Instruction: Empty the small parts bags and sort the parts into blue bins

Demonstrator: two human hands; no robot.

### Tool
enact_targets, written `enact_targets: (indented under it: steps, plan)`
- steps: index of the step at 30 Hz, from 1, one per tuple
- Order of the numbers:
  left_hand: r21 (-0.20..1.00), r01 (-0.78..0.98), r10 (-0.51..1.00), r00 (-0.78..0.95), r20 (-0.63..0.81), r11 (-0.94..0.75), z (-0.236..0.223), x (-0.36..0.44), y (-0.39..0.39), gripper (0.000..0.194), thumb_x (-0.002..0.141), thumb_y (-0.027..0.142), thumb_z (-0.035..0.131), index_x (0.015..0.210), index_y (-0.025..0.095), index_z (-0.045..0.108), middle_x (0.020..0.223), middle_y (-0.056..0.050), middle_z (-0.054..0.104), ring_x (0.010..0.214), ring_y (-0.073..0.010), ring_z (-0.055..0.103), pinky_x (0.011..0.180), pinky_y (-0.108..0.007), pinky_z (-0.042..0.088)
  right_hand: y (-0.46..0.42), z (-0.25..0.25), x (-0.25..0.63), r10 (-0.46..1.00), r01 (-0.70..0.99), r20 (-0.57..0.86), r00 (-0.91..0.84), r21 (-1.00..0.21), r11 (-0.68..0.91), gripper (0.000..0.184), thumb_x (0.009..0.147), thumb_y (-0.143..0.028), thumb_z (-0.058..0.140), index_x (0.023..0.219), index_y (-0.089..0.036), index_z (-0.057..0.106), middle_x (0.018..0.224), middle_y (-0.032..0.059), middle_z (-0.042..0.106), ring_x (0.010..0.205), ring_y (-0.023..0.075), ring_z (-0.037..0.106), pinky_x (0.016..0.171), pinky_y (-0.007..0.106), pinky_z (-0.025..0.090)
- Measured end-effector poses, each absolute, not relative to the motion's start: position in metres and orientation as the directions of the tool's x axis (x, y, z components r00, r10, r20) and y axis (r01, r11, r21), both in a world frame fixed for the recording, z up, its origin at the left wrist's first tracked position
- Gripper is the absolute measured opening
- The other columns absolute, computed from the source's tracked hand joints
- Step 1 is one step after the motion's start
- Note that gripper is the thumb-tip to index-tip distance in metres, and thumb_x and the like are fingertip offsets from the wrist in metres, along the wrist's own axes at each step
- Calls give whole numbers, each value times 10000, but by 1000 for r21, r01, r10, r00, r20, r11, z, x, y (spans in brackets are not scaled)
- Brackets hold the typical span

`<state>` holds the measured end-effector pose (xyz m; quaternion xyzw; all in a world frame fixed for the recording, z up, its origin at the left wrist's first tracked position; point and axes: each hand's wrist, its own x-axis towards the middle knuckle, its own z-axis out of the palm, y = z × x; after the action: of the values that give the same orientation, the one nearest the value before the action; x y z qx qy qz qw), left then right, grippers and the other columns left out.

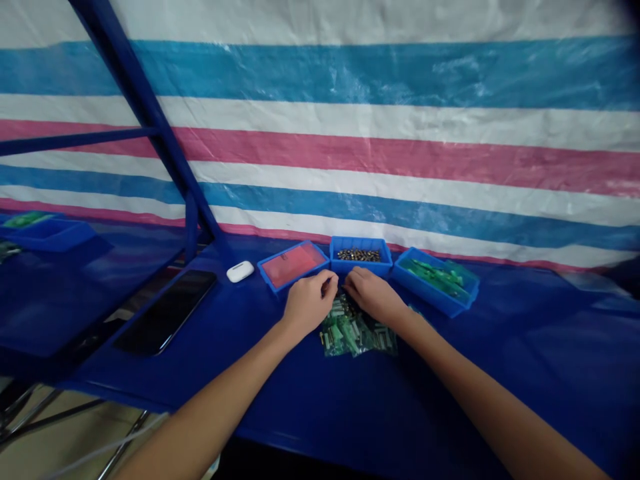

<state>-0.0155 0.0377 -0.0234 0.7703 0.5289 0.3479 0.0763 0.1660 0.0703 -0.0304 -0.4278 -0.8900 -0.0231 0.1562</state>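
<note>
My left hand [311, 300] is closed, its fingers curled and thumb side toward the right hand; whatever it may pinch is too small to make out. Close beside it, my right hand [373, 292] has its fingers bent and drawn together just in front of the middle bin, with their tips partly hidden. Under and between both hands lies a pile of small clear green-tinted bags [353, 333] with metal pieces inside. The middle blue bin [361, 265] holds many small brass-coloured metal parts [359, 255].
To the left is a blue bin [278, 289] with a pink-red sheet [294, 264]; on the right another bin [453, 311] holds green packets [440, 275]. A white case [240, 271] and a black phone [167, 313] lie leftward. A blue metal frame [167, 147] and striped sheeting [400, 160] stand behind.
</note>
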Motion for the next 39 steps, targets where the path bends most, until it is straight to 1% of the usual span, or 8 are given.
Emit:
enact_targets:
  steps: [4,10,16,23,26,32,36,39]
  plan:
    - [484,742,855,232,464,-464,-22,-13,36,242,957,306,438,956,221,665,682,5,660,546,-124,571,547,-230,355,60,-35,184,749,755,359,-557,-158,637,143,949,-151,431,893,-151,562,887,82,575,852,205,546,797,348,461]
    - [498,744,869,227,439,-446,-23,-14,39,229,951,301,450,955,228,667,719,5,672,570,-126,583,564,-224,375,60,-34,190,755,723,353,-552,-247,645,129,921,-218,539,1017,-175,613,969,76,591,944,203,558,837,349,469]
    - [490,746,869,241,432,-450,-24,-14,39,222,948,302,458,959,225,667,738,0,680,584,-128,588,565,-222,374,65,-30,179,728,711,315,-610,-188,677,79,916,-154,529,877,-167,596,880,42,586,838,161,554,763,289,456]
    - [464,735,855,310,416,-493,-27,-14,40,229,949,308,459,957,221,670,829,-19,690,671,-143,606,607,-239,402,59,-31,177,714,724,317,-625,-106,681,94,864,-84,502,824,-151,554,831,85,566,794,217,542,771,360,457]
    - [430,735,836,347,425,-524,-26,-14,39,240,947,323,469,908,213,679,827,-25,673,744,-157,603,678,-257,428,56,-26,178,699,710,333,-633,-111,695,110,847,-66,492,810,-161,534,806,72,556,767,211,541,745,357,465]
    - [395,670,772,476,422,-629,-24,-14,35,176,866,370,629,935,217,685,859,-21,661,861,-184,560,759,-290,447,36,-10,179,674,662,427,-603,-205,721,102,869,-85,462,865,-180,500,859,61,532,829,206,529,750,354,476]
    - [431,586,728,548,413,-686,-24,-13,35,138,874,323,628,898,198,683,859,-27,667,865,-178,555,773,-287,448,27,-6,180,644,638,402,-650,-171,751,115,859,-66,461,874,-176,491,872,67,525,837,210,517,770,374,482]
    - [479,553,730,551,405,-682,-20,-11,33,169,909,314,574,962,204,690,903,-36,685,863,-175,564,807,-303,451,28,-8,182,617,632,400,-678,-111,767,120,852,-58,460,871,-170,497,861,71,527,823,219,512,762,396,486]
